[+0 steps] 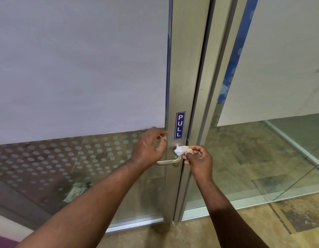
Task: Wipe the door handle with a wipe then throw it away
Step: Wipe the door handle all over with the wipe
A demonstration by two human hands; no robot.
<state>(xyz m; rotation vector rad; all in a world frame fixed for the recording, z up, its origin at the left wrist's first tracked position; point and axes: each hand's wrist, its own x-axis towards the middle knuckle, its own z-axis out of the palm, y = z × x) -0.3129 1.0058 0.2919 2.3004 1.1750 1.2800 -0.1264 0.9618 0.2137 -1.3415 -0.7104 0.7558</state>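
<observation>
Head view: right hand (pixel 199 159) pinches wipe (pixel 182 150) against door handle (pixel 170 161).

A metal door frame (pixel 187 68) runs down the middle. Left of it, a frosted glass panel (pixel 80 65) gives way lower down to clear glass printed with pale dots (pixel 65 154). A blue PULL sticker (pixel 179 125) sits on the frame. Right of the frame, another glass pane (pixel 280 59) shows mottled tan floor (pixel 244 228) beyond.
</observation>
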